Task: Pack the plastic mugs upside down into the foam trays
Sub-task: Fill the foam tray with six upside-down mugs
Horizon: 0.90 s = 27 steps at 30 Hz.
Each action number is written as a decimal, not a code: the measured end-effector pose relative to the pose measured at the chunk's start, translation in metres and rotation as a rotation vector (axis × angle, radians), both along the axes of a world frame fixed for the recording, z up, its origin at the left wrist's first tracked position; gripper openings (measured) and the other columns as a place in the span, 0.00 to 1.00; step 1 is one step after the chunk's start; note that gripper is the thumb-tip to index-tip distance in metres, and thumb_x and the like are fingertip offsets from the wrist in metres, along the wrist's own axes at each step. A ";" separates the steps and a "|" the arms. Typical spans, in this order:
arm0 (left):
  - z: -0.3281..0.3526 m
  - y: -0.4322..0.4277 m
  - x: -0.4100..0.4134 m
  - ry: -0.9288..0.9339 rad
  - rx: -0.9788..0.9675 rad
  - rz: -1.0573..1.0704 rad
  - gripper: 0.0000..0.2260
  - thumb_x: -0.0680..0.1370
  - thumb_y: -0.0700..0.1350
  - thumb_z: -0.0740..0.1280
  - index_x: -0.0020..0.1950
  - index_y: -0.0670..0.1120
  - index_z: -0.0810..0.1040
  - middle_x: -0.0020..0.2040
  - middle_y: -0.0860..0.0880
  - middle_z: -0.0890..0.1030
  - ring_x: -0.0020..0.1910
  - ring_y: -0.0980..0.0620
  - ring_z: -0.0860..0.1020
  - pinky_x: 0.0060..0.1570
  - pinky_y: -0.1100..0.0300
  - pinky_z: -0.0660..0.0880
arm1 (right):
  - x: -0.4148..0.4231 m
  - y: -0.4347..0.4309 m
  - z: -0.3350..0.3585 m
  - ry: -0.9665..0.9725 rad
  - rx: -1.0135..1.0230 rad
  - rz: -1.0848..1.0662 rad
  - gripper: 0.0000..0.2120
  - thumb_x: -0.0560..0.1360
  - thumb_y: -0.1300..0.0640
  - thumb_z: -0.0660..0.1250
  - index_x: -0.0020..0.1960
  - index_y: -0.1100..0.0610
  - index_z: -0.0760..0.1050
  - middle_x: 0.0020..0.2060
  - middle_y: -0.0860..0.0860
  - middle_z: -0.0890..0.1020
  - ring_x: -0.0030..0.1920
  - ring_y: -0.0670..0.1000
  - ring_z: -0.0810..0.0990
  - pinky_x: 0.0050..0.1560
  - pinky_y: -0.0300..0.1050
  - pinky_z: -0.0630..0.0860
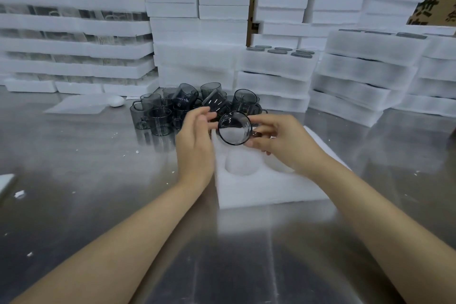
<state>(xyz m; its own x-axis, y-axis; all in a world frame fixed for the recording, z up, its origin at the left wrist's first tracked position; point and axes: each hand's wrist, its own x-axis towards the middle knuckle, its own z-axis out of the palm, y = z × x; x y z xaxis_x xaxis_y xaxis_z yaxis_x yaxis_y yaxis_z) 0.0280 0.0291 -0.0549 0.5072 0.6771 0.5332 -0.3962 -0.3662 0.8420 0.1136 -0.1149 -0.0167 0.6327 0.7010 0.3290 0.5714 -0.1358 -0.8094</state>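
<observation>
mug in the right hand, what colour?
Smoky grey, see-through mug, held by the right hand. Head view.

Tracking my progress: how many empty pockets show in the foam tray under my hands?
2. One pocket in the foam tray's middle; a second pocket right of it, partly behind the right hand. The mug may hide more.

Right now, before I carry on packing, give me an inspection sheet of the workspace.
Surface: steel table, reflective, scattered foam crumbs.
Job's things: foam tray in front, visible pockets empty; held mug above it; pile of mugs behind.
Clutter: loose foam sheet and white oval object, far left.
Grippers: right hand grips the held mug; left hand open beside it, contact unclear.
Cables: nothing seen.
Surroundings: stacked foam trays, some filled; cardboard boxes behind.
</observation>
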 end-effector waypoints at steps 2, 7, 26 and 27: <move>-0.001 0.010 0.004 -0.014 -0.081 0.082 0.12 0.82 0.42 0.54 0.51 0.47 0.78 0.47 0.53 0.81 0.47 0.57 0.80 0.51 0.62 0.73 | 0.000 0.000 -0.001 0.012 -0.001 -0.010 0.20 0.70 0.64 0.74 0.58 0.49 0.79 0.39 0.50 0.85 0.35 0.45 0.75 0.32 0.35 0.71; -0.008 0.035 0.009 0.074 -0.138 0.178 0.09 0.80 0.40 0.62 0.48 0.49 0.82 0.49 0.52 0.81 0.48 0.57 0.79 0.52 0.68 0.72 | -0.002 0.000 -0.001 -0.022 -0.020 -0.061 0.18 0.71 0.60 0.74 0.59 0.49 0.79 0.39 0.49 0.85 0.38 0.46 0.75 0.38 0.32 0.70; -0.006 0.010 0.008 0.145 -0.034 -0.134 0.15 0.82 0.39 0.56 0.60 0.45 0.80 0.59 0.50 0.81 0.60 0.55 0.77 0.63 0.59 0.71 | -0.008 0.001 0.000 -0.229 -0.059 -0.130 0.19 0.73 0.57 0.72 0.63 0.48 0.76 0.50 0.45 0.80 0.34 0.42 0.82 0.42 0.27 0.70; -0.005 0.009 0.007 0.144 -0.027 -0.137 0.15 0.82 0.39 0.55 0.60 0.45 0.80 0.59 0.51 0.81 0.60 0.55 0.76 0.63 0.59 0.70 | -0.008 0.002 -0.001 -0.271 -0.089 -0.139 0.16 0.74 0.56 0.71 0.61 0.50 0.77 0.51 0.45 0.79 0.35 0.42 0.81 0.42 0.28 0.69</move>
